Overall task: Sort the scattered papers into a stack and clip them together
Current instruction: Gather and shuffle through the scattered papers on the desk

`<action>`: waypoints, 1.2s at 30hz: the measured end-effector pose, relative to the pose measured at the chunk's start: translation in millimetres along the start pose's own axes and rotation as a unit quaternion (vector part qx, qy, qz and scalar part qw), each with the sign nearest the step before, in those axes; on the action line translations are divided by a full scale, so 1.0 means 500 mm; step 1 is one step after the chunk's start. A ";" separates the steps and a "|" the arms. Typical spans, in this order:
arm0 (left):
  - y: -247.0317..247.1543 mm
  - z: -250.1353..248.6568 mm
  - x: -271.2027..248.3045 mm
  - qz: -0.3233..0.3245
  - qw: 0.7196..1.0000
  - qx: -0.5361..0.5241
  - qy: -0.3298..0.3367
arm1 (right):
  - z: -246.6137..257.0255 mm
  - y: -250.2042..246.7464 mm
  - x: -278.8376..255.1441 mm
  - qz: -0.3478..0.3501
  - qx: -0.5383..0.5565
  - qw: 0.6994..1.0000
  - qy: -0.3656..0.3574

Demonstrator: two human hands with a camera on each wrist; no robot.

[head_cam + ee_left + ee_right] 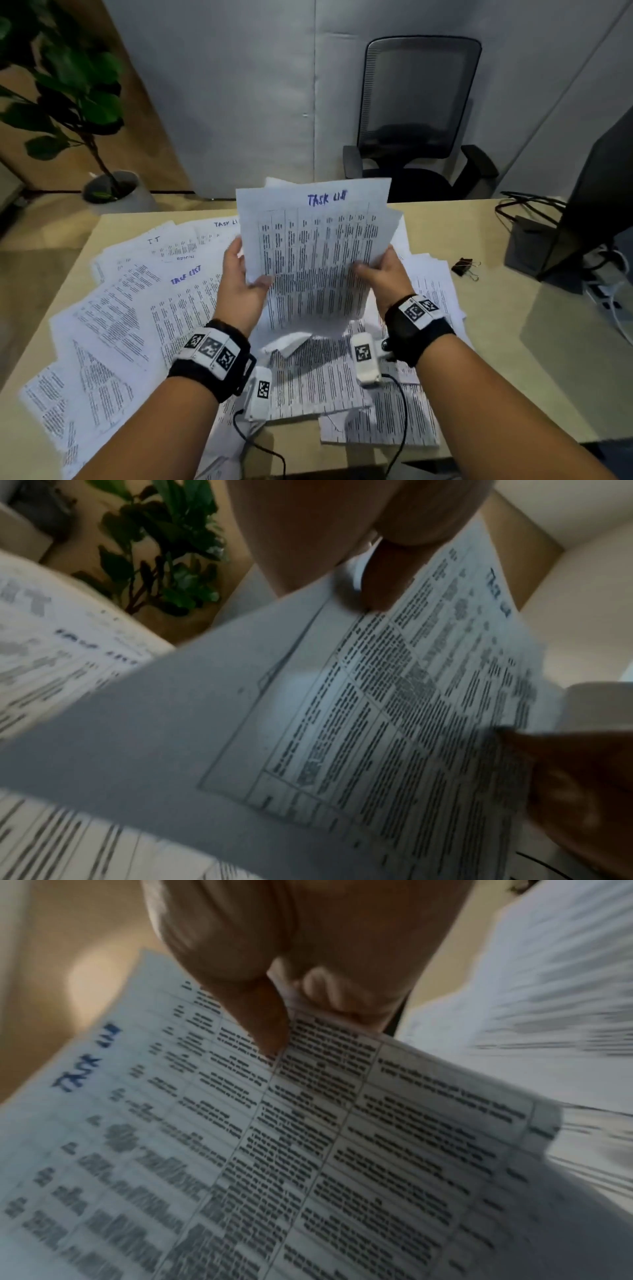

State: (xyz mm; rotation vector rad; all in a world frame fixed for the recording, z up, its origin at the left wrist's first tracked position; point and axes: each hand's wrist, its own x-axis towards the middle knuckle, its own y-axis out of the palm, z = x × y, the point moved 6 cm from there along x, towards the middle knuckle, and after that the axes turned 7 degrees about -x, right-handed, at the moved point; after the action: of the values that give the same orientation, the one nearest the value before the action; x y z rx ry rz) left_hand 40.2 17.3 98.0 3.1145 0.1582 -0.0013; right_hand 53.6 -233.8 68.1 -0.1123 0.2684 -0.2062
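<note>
I hold a small bundle of printed sheets (315, 253) upright above the desk, its top page headed "TASK LIST" in blue. My left hand (245, 277) grips the bundle's left edge, thumb on the front. My right hand (378, 270) pinches the right edge (308, 1053), thumb on the print. The left wrist view shows the same bundle (394, 710) with my thumb on it. Many more printed sheets (130, 308) lie fanned over the desk, left and under my arms. A black binder clip (464, 268) lies on the bare desk to the right.
The beige desk (496, 359) has bare surface at the right. A dark monitor with its stand (548, 246) and cables occupies the far right. An office chair (418, 120) stands behind the desk, a potted plant (85, 113) at the far left.
</note>
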 end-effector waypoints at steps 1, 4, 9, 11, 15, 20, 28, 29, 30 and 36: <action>-0.001 -0.014 0.001 -0.001 0.999 -0.011 0.031 | 0.030 0.002 -0.008 -0.018 0.012 0.999 -0.030; -0.020 -0.037 -0.001 -0.035 0.994 -0.017 0.101 | 0.090 0.028 -0.032 0.010 0.047 0.990 -0.131; -0.032 0.039 -0.006 -0.006 1.000 -0.014 0.014 | 0.013 0.074 -0.050 0.075 -0.063 0.990 -0.102; -0.025 0.093 0.000 0.047 0.996 0.059 -0.040 | -0.016 0.082 -0.040 0.050 -0.153 0.983 -0.090; -0.115 0.189 0.025 -0.025 0.951 0.284 -0.120 | -0.007 0.078 -0.011 -0.005 -0.185 0.977 -0.104; -0.283 0.261 -0.024 -0.114 0.821 0.455 -0.326 | -0.047 0.080 0.008 0.011 -0.212 0.977 -0.028; -0.373 0.281 -0.066 -0.179 0.825 0.382 -0.376 | -0.188 0.097 -0.009 0.054 -0.262 0.960 0.077; -0.378 0.280 -0.067 -0.191 0.830 0.371 -0.370 | -0.190 0.101 -0.010 0.061 -0.256 0.961 0.085; -0.382 0.279 -0.067 -0.204 0.840 0.361 -0.351 | -0.189 0.105 -0.008 0.069 -0.248 0.962 0.093; -0.372 0.235 -0.074 -0.217 0.925 0.256 -0.179 | -0.151 0.158 0.005 0.121 -0.185 0.971 0.090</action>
State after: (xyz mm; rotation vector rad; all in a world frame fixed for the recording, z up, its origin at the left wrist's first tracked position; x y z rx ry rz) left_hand -15.3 196.0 -23.9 3.4092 0.9733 -0.7259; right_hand 49.8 -163.6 -15.9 -0.4298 0.4979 0.0805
